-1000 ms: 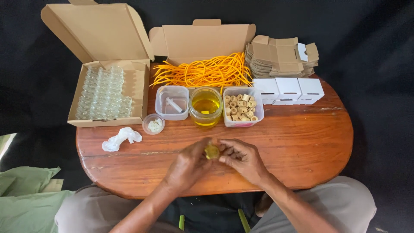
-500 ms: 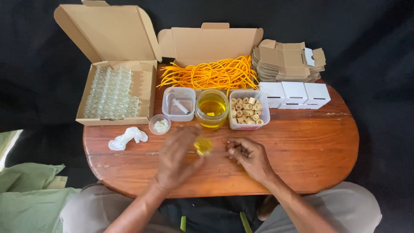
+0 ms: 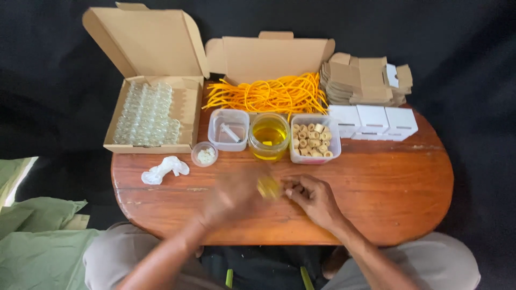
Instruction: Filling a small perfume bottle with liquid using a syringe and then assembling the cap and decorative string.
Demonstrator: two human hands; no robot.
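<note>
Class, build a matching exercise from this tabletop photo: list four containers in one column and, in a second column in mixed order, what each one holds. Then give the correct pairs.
Column 1
1. Big open cardboard box at the left
2. Open cardboard box at the back
3. Round glass jar
4. Clear tub right of the jar

Column 2
A. Yellow liquid
B. Small tan rings
C. Rows of clear glass bottles
D. Orange-yellow cords

Pairs: 1-C, 2-D, 3-A, 4-B
</note>
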